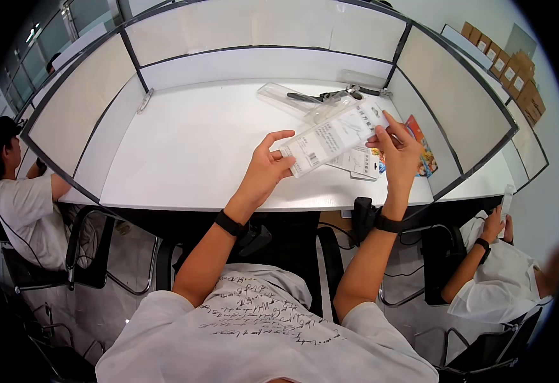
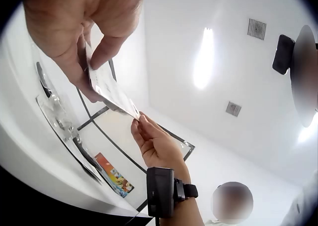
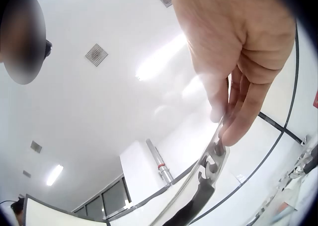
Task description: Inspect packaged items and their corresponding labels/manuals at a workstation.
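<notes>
Two hands, one printed package (image 1: 334, 139) held slantwise over the white table (image 1: 177, 150). Left hand (image 1: 267, 171): thumb and fingers pinch the package's eight o'clock end; spread of its hidden fingers, cannot tell. Right hand (image 1: 403, 150): thumb against fingers, pinching the two o'clock end. Clear packs (image 1: 282, 101) with dark-handled tools lie towards twelve; colourful packet (image 1: 427, 155), three o'clock; printed card (image 1: 366, 167), near five.

bright indoor light, curved wide-angle views

ceiling strips glare white in both wrist views, with hazy flare beside the hand in the right one; straight edges bow, corners fall black, and the head view's white desk (image 1: 177, 153) looks evenly lit, its printed text soft.
</notes>
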Available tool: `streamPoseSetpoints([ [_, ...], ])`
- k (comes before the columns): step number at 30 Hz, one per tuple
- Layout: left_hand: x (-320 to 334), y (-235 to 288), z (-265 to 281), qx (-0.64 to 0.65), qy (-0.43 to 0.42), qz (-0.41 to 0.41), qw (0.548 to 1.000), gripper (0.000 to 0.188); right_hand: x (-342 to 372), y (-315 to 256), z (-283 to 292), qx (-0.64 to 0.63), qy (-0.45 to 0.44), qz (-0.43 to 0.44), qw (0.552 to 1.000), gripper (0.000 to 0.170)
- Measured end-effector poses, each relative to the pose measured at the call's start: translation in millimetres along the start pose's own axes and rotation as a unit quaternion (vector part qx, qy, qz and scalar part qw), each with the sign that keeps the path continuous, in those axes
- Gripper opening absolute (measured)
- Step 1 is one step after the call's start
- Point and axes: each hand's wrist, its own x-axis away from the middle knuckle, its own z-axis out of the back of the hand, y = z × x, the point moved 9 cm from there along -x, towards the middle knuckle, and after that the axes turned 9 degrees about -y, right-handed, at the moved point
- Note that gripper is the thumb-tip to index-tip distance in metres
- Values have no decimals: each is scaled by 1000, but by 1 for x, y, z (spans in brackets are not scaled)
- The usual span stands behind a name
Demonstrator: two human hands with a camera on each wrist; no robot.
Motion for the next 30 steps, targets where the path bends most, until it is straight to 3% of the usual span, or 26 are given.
streamPoseSetpoints([
  [3, -4, -8, 5, 27, 4, -21, 999, 46, -1, 22, -6, 52, -35, -29, 998, 34],
  [8, 0, 3, 4, 25, 5, -28, 999, 48, 5, 11, -14, -75, -47, -73, 993, 34],
  [10, 1, 6, 0, 16, -15, -24, 999, 51, 12, 20, -26, -143, -137, -178, 964, 32],
  [13, 0, 3, -2, 12, -33, -24, 999, 65, 20, 25, -14, -138, -197, -180, 954, 33],
  [15, 1, 2, -10, 70, -67, -35, 995, 72, 20, 17, 6, -128, -145, -134, 972, 31],
  [17, 2, 5, -17, 61, -69, -41, 995, 73, 19, -4, 40, -107, -48, -49, 992, 29],
  [18, 4, 12, -22, 42, -71, -40, 996, 70, 23, -14, 61, -124, 43, -21, 991, 29],
  [20, 5, 12, -21, 4, -71, -34, 997, 62, 38, -27, 109, -187, 182, 89, 961, 28],
  [22, 0, -6, -8, -16, -74, -4, 997, 58, 69, -34, 158, -195, 371, 175, 891, 25],
  [25, -3, -28, 4, -31, -64, 33, 997, 43, 121, -41, 201, -167, 505, 250, 809, 33],
  [27, -5, -43, 15, -54, -53, 44, 996, 34, 149, -33, 224, -55, 566, 245, 785, 36],
  [28, -4, -35, 12, -40, -38, 38, 998, 28, 157, -26, 232, -144, 573, 269, 761, 37],
  [30, -6, -42, 19, -28, -43, 31, 998, 28, 176, -6, 256, -131, 590, 282, 745, 35],
])
